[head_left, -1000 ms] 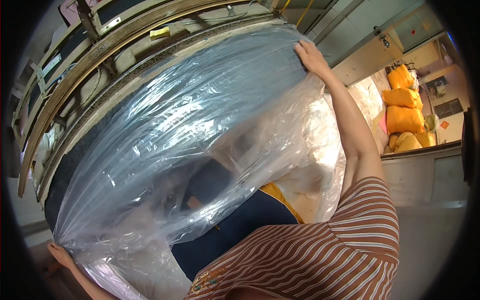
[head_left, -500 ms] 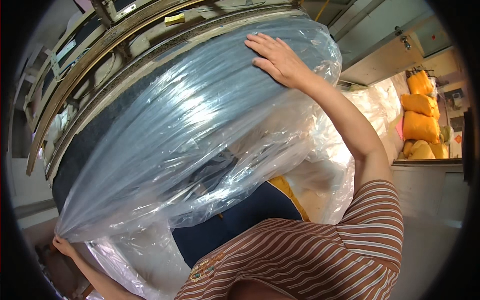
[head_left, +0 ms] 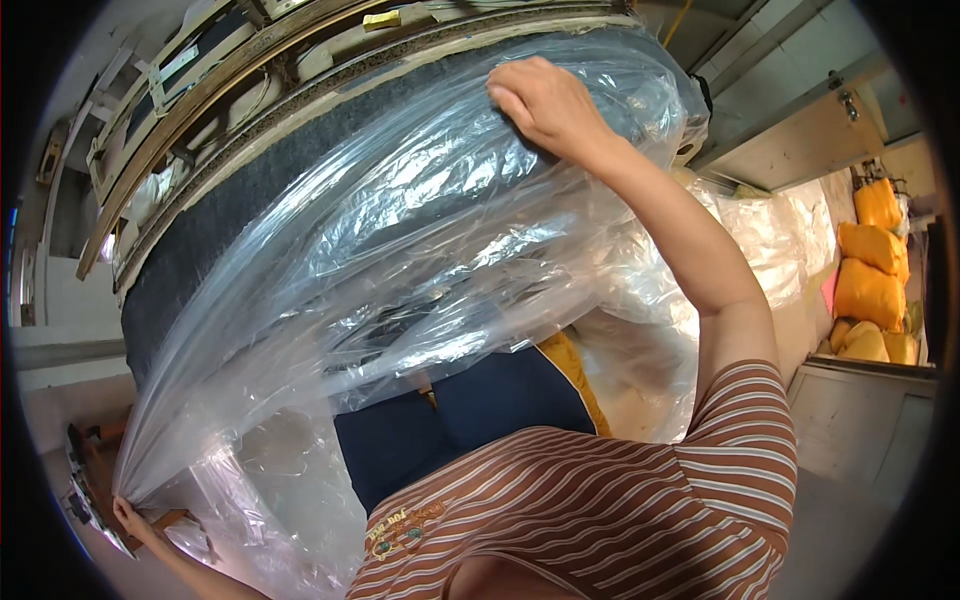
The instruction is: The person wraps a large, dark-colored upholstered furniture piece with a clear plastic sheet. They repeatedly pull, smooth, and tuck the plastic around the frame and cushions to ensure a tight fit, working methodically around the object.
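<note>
A large sheet of transparent plastic film [head_left: 400, 205] stretches across the dark grey work surface [head_left: 205, 255] and hangs down over its near edge, in front of my legs. At the lower left, my left hand [head_left: 130, 516] pinches the gathered corner of the film, pulling it into long folds. My right hand [head_left: 550, 108] lies on the film toward the far right of the surface. Its fingers are curled in and closed on the film; the fingertips are partly hidden.
Behind the surface runs a long machine frame [head_left: 190, 95] with rails, and a small yellow block [head_left: 381, 20] lies on it. More crumpled film [head_left: 765, 235] spreads at the right. Yellow-orange bundles [head_left: 868, 285] sit on a shelf beyond, above a pale cabinet [head_left: 860, 415].
My right hand has gone from flat and outstretched to curled on the film. The film's far edge has come nearer, baring more dark surface. My left hand sits slightly lower.
</note>
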Demonstrator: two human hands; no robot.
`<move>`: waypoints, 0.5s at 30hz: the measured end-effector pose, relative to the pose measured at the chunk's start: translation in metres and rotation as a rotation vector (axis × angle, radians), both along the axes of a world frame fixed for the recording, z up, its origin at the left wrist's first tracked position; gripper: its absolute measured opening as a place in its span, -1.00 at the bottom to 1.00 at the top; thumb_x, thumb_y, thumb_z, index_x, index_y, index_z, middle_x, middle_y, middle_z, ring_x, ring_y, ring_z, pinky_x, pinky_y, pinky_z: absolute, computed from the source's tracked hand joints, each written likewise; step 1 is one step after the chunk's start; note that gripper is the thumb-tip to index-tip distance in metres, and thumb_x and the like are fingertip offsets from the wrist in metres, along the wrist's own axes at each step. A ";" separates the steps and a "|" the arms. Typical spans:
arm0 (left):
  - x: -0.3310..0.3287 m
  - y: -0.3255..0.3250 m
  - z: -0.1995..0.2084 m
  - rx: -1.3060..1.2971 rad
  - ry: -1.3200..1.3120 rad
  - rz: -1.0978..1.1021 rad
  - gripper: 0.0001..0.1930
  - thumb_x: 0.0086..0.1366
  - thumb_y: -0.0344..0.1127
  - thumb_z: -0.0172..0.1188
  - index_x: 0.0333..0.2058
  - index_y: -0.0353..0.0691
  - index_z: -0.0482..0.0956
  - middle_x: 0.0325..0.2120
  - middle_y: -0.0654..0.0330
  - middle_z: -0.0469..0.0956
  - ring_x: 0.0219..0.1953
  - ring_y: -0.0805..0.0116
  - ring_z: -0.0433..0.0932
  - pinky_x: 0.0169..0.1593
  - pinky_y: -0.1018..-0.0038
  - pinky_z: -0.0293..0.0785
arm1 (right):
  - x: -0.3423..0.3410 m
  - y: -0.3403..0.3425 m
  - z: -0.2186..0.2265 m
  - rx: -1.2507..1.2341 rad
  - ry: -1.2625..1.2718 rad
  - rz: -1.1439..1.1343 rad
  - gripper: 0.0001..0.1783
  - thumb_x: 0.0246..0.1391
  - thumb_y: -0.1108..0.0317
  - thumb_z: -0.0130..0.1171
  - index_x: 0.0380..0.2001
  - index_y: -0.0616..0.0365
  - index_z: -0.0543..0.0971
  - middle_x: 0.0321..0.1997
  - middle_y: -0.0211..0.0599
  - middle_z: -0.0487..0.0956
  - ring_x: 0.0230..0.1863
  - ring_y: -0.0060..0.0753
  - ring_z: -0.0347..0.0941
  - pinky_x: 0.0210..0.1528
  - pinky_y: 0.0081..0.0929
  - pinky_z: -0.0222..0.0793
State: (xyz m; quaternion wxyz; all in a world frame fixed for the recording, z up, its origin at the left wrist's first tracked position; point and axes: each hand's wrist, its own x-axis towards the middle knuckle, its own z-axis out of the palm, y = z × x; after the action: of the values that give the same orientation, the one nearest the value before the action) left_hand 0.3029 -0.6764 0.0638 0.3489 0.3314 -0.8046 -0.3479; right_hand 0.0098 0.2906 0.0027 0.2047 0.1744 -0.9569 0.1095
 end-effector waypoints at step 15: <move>0.050 0.006 -0.033 0.369 -0.100 -0.164 -0.58 0.32 -0.02 0.09 0.02 -0.15 0.40 -0.24 0.35 0.39 -0.29 0.58 0.31 -0.18 0.65 0.28 | -0.086 0.049 0.047 -0.902 -0.282 0.229 -0.85 0.07 0.24 0.12 -0.40 0.08 0.53 -0.43 -0.48 0.51 -0.37 -0.54 0.39 -0.27 -0.50 0.34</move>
State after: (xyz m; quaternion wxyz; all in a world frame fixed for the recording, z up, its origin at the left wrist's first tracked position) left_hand 0.3527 -0.6700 0.0304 0.2123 0.3402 -0.7678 -0.4996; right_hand -0.0759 0.3398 0.0493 0.1149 0.1561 -0.8071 0.5577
